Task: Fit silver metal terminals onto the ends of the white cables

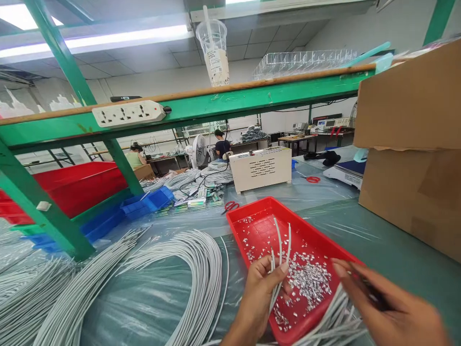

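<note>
L hand (260, 284) at 6 o'clock, fingers pinched on a few white wire ends (280, 250) standing up over the red tray (324, 247). R hand (391, 307) at 5 o'clock is blurred, fingers curled on something dark; can't tell what. More wires (334, 319) lie across the tray's near edge. Tray holds many small metal bits (309, 281). Big wire bundle (194, 278) at 9 o'clock on the surface (378, 230) looks unprocessed, so most work seems left. Beige box (261, 168) at 12.

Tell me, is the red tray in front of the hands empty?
No, the red tray holds a scatter of small silvery metal bits, thickest just ahead of the left hand, which pinches a few grey wires.
</note>
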`<state>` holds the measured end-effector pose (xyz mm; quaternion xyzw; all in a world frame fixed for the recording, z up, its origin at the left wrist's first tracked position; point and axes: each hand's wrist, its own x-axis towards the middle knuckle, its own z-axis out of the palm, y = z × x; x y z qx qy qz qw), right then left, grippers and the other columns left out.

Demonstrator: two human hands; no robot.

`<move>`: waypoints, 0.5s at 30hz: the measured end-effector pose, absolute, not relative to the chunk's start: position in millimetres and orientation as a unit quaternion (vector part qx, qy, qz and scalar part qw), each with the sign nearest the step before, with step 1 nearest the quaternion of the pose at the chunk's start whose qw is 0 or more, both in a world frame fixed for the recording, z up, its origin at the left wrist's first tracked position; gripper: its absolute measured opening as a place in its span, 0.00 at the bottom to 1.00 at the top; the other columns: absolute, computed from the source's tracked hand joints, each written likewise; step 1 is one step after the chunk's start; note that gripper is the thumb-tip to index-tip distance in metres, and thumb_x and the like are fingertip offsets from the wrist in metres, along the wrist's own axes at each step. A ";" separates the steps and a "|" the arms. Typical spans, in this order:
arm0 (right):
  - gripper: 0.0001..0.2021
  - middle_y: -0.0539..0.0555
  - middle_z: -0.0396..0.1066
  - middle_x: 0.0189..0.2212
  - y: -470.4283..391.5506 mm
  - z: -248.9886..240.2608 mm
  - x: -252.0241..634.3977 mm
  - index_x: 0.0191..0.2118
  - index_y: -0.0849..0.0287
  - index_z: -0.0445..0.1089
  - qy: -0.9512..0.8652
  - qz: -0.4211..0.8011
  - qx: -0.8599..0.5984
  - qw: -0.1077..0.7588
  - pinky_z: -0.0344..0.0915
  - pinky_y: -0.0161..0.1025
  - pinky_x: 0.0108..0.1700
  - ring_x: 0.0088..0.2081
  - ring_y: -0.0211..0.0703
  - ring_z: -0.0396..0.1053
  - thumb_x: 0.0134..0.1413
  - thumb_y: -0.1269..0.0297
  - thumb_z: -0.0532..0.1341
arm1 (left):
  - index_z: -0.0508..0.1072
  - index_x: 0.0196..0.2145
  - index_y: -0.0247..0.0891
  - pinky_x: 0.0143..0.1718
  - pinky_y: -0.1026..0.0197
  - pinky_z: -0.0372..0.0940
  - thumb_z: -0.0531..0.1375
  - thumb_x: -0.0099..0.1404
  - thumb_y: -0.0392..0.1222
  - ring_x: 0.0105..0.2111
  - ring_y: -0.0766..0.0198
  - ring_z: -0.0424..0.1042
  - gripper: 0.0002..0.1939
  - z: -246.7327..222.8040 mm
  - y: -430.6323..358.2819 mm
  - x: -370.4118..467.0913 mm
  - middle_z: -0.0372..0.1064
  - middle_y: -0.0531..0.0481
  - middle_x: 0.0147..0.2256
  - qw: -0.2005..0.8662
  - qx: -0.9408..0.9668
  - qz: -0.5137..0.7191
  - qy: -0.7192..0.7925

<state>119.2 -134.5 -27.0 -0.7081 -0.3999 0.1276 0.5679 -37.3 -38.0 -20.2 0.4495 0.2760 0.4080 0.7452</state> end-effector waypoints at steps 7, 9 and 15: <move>0.10 0.52 0.75 0.26 -85.7 -6.3 77.6 0.31 0.60 0.74 -0.464 0.225 -0.620 0.591 0.63 0.38 0.34 0.31 0.51 0.70 0.43 0.61 0.60 | 0.72 0.24 0.30 0.24 0.69 0.54 0.64 0.48 0.37 0.18 0.72 0.61 0.07 -20.6 -37.2 -38.4 0.65 0.53 0.18 0.761 0.436 0.403 0.262; 0.09 0.52 0.73 0.23 -83.3 -4.3 78.5 0.28 0.61 0.73 -0.456 0.246 -0.609 0.601 0.62 0.37 0.33 0.30 0.49 0.69 0.43 0.62 0.60 | 0.73 0.23 0.30 0.24 0.69 0.54 0.66 0.45 0.37 0.19 0.72 0.61 0.08 -18.4 -37.8 -38.6 0.66 0.52 0.19 0.770 0.426 0.398 0.259; 0.15 0.46 0.60 0.11 -88.0 -6.8 74.7 0.13 0.61 0.64 -0.408 0.339 -0.585 0.614 0.50 0.31 0.19 0.15 0.32 0.52 0.42 0.58 0.60 | 0.71 0.20 0.31 0.18 0.71 0.49 0.65 0.47 0.39 0.15 0.76 0.54 0.09 -13.3 -33.4 -41.1 0.60 0.56 0.15 0.773 0.422 0.394 0.264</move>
